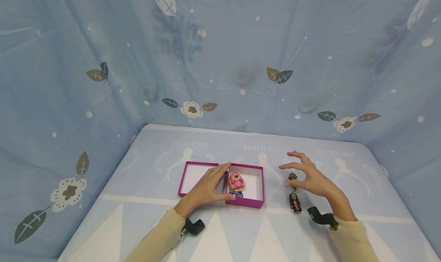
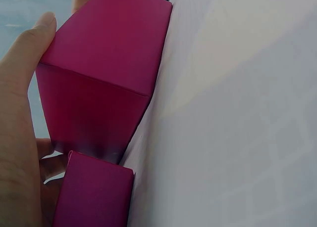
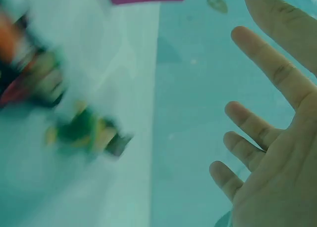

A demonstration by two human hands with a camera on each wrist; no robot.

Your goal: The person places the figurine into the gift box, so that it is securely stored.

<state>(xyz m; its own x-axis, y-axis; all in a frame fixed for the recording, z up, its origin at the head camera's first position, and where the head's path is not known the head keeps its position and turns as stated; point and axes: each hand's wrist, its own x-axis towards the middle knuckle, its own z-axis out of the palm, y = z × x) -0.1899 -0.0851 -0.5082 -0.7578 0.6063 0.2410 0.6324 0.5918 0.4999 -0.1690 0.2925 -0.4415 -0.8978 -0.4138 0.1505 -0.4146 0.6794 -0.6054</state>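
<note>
Beige sleeves (image 1: 156, 237) are extended over the worktop (image 1: 272, 243), where the magenta box (image 1: 244, 202), presumably light, stiff and best taken by its side walls, is steadied between thumb and fingers of the left hand (image 1: 206, 187), while the right hand (image 1: 311, 178), spread and empty, is held near two figurines (image 1: 295, 203).

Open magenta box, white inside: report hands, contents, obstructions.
Left hand gripping magenta box. Right hand empty, near green-and-yellow figurine. Pink bear figurine inside. Nothing visibly blocking.
</note>
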